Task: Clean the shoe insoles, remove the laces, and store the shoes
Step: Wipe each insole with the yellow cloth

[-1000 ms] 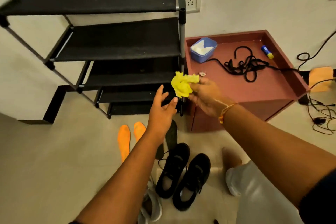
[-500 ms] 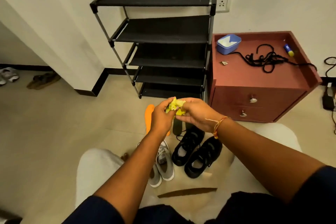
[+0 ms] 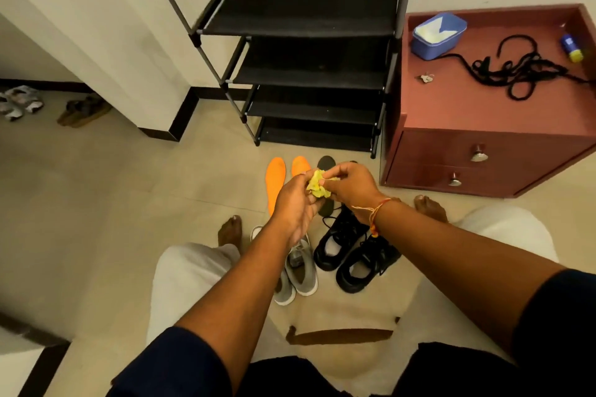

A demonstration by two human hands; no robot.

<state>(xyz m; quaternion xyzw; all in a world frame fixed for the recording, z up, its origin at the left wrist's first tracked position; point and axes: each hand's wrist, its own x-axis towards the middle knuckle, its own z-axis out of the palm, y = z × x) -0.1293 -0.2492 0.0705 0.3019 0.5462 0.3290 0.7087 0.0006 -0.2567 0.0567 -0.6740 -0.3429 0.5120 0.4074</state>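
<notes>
Above flat orange insoles (image 3: 275, 184), left hand (image 3: 295, 205) and right hand (image 3: 351, 185) — fingers (image 3: 335, 171) curled — pinch a crumpled yellow cloth (image 3: 317, 186).

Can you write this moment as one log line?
left hand, right hand: both hold yellow cloth | orange insoles: on floor | black shoes, grey shoes: on floor
</notes>
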